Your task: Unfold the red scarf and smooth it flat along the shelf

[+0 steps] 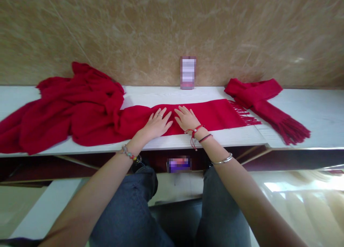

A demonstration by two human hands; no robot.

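Left hand and right hand press flat, gripping nothing, on the red scarf, whose seemingly overhanging bunch might drag it floorward.

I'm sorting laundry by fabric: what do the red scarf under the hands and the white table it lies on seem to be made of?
The red scarf looks like soft, matte wool or acrylic: fuzzy surface, twisted fringe at its end; the exact fibre cannot be told. The white table looks like painted or laminated wood, with faint grain lines and a dull sheen.
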